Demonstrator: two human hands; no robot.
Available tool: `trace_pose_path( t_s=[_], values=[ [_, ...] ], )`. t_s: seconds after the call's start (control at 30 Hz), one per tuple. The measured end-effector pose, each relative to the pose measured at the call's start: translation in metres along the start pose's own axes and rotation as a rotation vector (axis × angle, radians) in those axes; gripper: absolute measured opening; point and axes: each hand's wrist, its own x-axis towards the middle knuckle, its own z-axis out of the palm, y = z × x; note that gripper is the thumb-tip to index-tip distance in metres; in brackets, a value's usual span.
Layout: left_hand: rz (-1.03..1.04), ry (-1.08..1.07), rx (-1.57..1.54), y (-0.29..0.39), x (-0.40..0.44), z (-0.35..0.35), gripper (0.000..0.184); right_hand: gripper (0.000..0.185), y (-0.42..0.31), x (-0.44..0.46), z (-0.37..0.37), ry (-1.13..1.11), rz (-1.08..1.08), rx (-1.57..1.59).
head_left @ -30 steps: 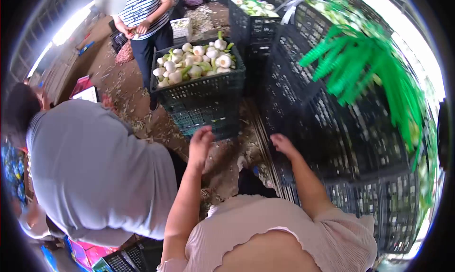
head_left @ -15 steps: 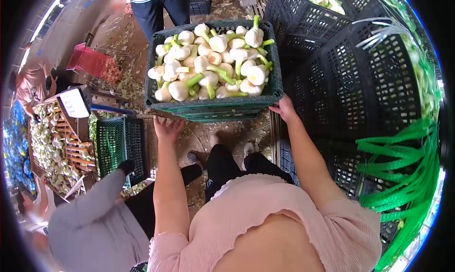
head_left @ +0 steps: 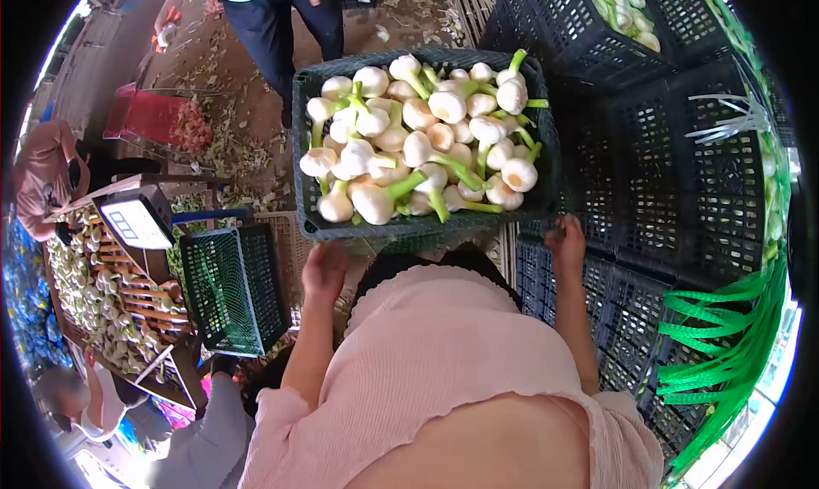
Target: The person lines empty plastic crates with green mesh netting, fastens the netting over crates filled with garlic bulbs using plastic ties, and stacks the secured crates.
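A dark plastic crate [head_left: 426,225] full of white garlic bulbs [head_left: 418,148] with cut green stems is right in front of my body. At its near left corner is my left hand [head_left: 324,270], fingers curled up against the lower edge and partly blurred. My right hand [head_left: 566,243] is closed at the near right corner, its fingertips partly hidden by the crate's side. Between both hands the crate looks about level. What lies beneath it is mostly hidden.
Stacked black crates [head_left: 631,165] stand close on the right, with green straps [head_left: 725,335] hanging there. At left are an empty green crate [head_left: 235,289], a boxy device with a white panel [head_left: 136,223] and a slatted garlic table [head_left: 128,293]. A person [head_left: 273,28] stands ahead; others work at left.
The crate now appears closer and further right, with both hands drawn in towards my body. The person ahead has lowered their hands. The worker in grey at left has shifted lower in view.
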Motion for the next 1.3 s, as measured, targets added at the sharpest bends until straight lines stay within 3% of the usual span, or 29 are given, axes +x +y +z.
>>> trace_pose_path(
  t_s=[0.07, 0.13, 0.23, 0.33, 0.37, 0.43, 0.67, 0.7, 0.8, 0.9, 1.0, 1.03, 1.13, 1.17, 1.27, 1.3],
  values=[
    [0.118, -0.079, -0.110, 0.027, -0.024, -0.004, 0.008, 0.018, 0.009, 0.007, -0.001, -0.033, -0.044, 0.009],
    [0.217, -0.247, 0.047, 0.055, -0.053, 0.005, 0.010, 0.019, 0.009, 0.002, -0.006, -0.048, -0.051, 0.011],
    [0.373, -0.304, 0.205, 0.077, -0.090, 0.059, 0.013, 0.022, -0.015, 0.001, -0.006, -0.073, -0.064, 0.010],
    [-0.020, -0.403, 0.219, 0.071, -0.066, 0.068, 0.014, 0.022, 0.000, 0.034, -0.029, -0.094, -0.145, 0.029],
    [-0.013, -0.261, 0.356, 0.063, -0.070, 0.076, 0.012, 0.022, -0.009, 0.029, -0.024, -0.030, -0.130, -0.012],
    [0.075, -0.245, 0.443, 0.059, -0.066, 0.082, 0.010, 0.023, -0.028, 0.017, -0.009, 0.087, -0.102, -0.094],
    [0.319, -0.132, 0.722, 0.052, -0.073, 0.105, 0.005, 0.021, -0.032, 0.018, -0.045, -0.140, -0.103, -0.013],
    [0.351, -0.100, 0.745, 0.049, -0.073, 0.107, 0.005, 0.019, -0.031, 0.022, -0.038, -0.051, -0.099, 0.007],
    [0.404, 0.004, 0.646, 0.046, -0.062, 0.105, 0.007, 0.018, -0.025, 0.041, -0.026, -0.056, 0.144, 0.141],
    [0.293, 0.051, 0.490, 0.045, -0.050, 0.092, 0.016, 0.013, -0.032, 0.041, -0.019, -0.191, 0.144, 0.300],
    [0.174, 0.015, 0.428, 0.064, -0.024, 0.056, 0.022, 0.018, 0.024, 0.065, -0.043, -0.459, 0.257, 0.573],
    [0.178, 0.008, 0.473, 0.065, -0.025, 0.053, 0.023, 0.024, 0.014, 0.052, -0.032, -0.292, 0.264, 0.133],
    [0.246, 0.034, 0.594, 0.052, -0.031, 0.072, 0.026, 0.031, 0.015, 0.059, -0.042, -0.671, 0.275, -0.386],
    [0.250, 0.035, 0.608, 0.053, -0.028, 0.068, 0.027, 0.037, -0.007, 0.054, -0.040, -0.694, 0.165, -0.409],
    [0.278, 0.077, 0.647, 0.050, -0.031, 0.075, 0.031, 0.034, -0.005, 0.058, -0.051, -0.655, 0.130, -0.290],
    [0.279, 0.076, 0.651, 0.048, -0.032, 0.076, 0.032, 0.032, -0.009, 0.054, -0.057, -0.646, -0.003, -0.290]
  ],
)
